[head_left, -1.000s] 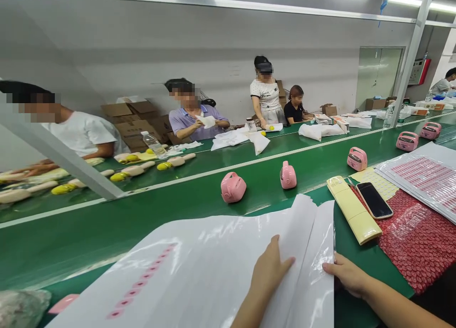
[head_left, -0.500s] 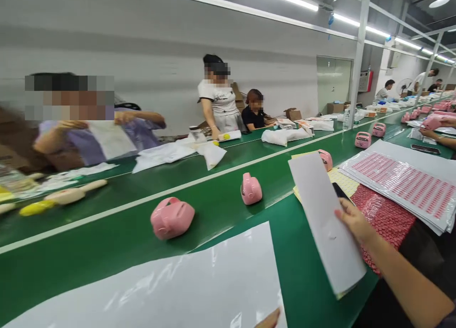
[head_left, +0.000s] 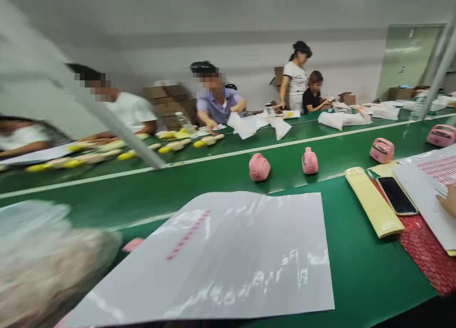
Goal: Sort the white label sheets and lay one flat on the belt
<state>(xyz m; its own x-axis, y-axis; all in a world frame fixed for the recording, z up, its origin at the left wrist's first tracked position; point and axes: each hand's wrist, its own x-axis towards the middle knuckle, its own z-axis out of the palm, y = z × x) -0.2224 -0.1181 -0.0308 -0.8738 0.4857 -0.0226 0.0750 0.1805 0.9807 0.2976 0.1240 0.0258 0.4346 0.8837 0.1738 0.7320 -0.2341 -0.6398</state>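
My right hand (head_left: pixel 449 200) shows only as a sliver at three o'clock, resting on the edge of a white sheet (head_left: pixel 425 202) that lies over the red bubble wrap (head_left: pixel 423 256). I cannot tell whether my fingers pinch the sheet or just lie on it. My left hand is out of view.

The sheet looks thin, light and floppy, with a slick face, so I judge it would bend or slide if pushed flat; a pinch at the near edge or a corner seems the surest hold.

Just beside it at nine o'clock lies a phone (head_left: pixel 396 195), then a yellow strip (head_left: pixel 374 203). At my six o'clock a large glossy sheet (head_left: pixel 228 256) covers the green table (head_left: pixel 356 271). Pink gadgets (head_left: pixel 259 167) sit on the belt at twelve o'clock, with other people working beyond.
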